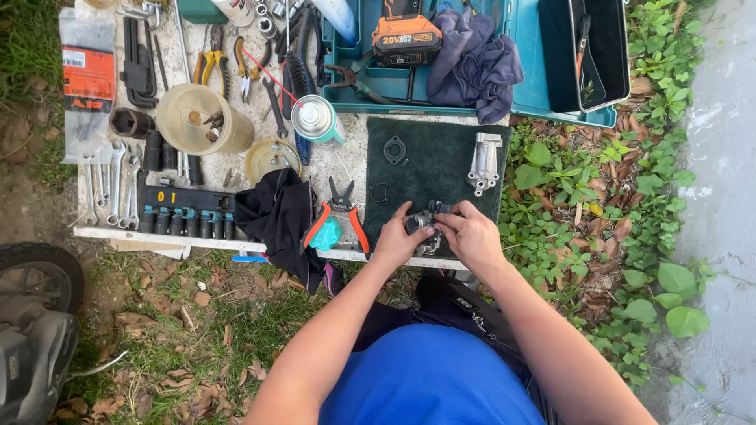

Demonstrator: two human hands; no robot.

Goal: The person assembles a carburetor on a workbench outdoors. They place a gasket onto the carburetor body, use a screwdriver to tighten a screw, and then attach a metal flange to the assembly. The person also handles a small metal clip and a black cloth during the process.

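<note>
Both my hands grip a small grey metal engine part (425, 223) over the near edge of a dark green mat (441, 161). My left hand (396, 238) clasps its left side, fingers curled around it. From the right, my right hand (466, 233) pinches it with thumb and fingers on top. Farther up the mat lie a silver cast metal bracket (483, 163), a black gasket (394, 149) and a thin ring (379, 193).
On the white board (205, 236) lie orange-handled pliers (339, 214), a black cloth (279, 216), a socket rail (185, 211), wrenches (114, 185), a spray can (316, 120) and a clear tub (201, 118). A teal toolbox (528, 102) holds a battery and grey rag. Mower wheel (35, 271) at left; leafy plants at right.
</note>
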